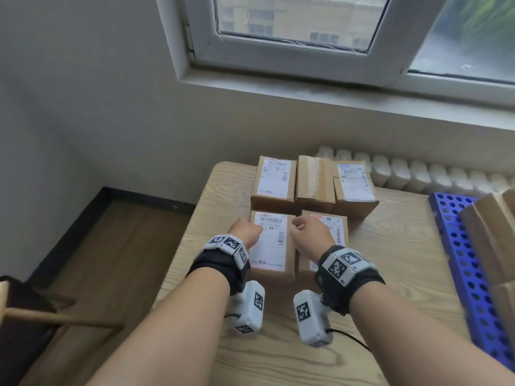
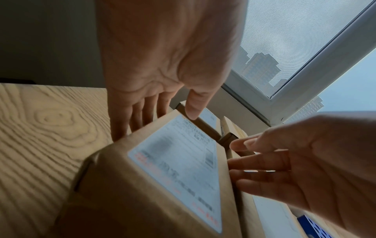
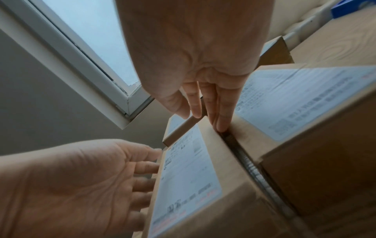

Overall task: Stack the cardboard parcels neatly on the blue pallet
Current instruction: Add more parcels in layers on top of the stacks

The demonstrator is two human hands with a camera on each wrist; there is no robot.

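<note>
Five cardboard parcels stand on the wooden table (image 1: 395, 263), two in front and three behind. The front left parcel (image 1: 271, 249) (image 2: 179, 169) (image 3: 191, 177) carries a white label and sits between my hands. My left hand (image 1: 246, 231) (image 2: 156, 125) lies against its left side with straight fingers, the thumb on its far top edge. My right hand (image 1: 306, 229) (image 3: 201, 120) points straight fingers into the narrow gap between this parcel and the front right parcel (image 1: 334, 227) (image 3: 305, 99). The blue pallet (image 1: 457, 246) lies at the right.
Cardboard parcels (image 1: 490, 235) stand on the pallet at the right edge of the view. The back row of three parcels (image 1: 315, 182) touches the front pair. A white radiator (image 1: 418, 174) and the window wall run behind the table. A dark seat (image 1: 25, 316) stands on the floor at left.
</note>
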